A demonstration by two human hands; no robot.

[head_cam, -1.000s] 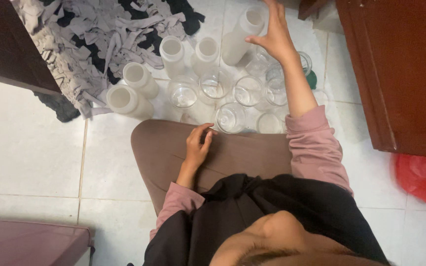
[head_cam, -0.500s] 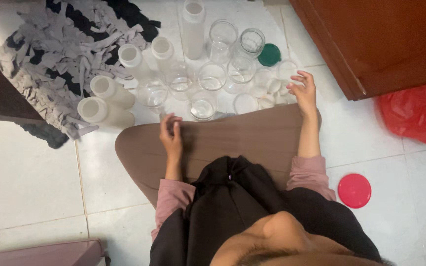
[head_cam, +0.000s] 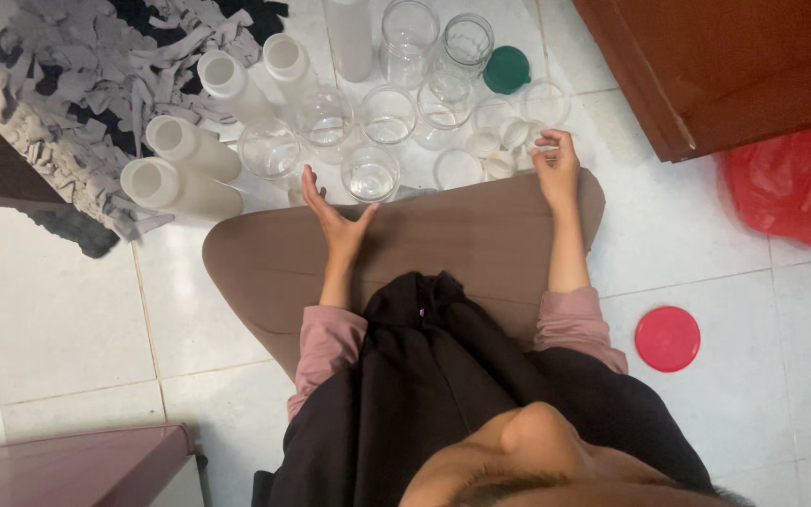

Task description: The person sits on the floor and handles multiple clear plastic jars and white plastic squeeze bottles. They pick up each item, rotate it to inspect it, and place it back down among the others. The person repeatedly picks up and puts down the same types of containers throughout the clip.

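neither hand grips anything that i can make out: my left hand [head_cam: 333, 218] is spread open, fingers splayed, resting on the brown knee [head_cam: 424, 244] with its fingertips reaching toward a clear glass jar [head_cam: 370, 173] just ahead of it, close but not clearly touching. my right hand [head_cam: 556, 164] sits at the far edge of the same knee with fingers curled loosely, right beside a few small clear lids [head_cam: 499, 150] on the white tile floor [head_cam: 68, 310]; whether it pinches one i cannot tell. the jar stands upright at the front of a cluster of clear jars [head_cam: 424, 84], with frosted white bottles [head_cam: 190, 160] lying tilted to the left against a grey and black shaggy rug [head_cam: 77, 84]. a green lid [head_cam: 506, 69] lies at the back of the cluster, near a brown wooden cabinet [head_cam: 734, 66]. a red plastic bag [head_cam: 795, 183] sits to the right, and a red round lid [head_cam: 667, 338] lies on the floor well apart from the jars.
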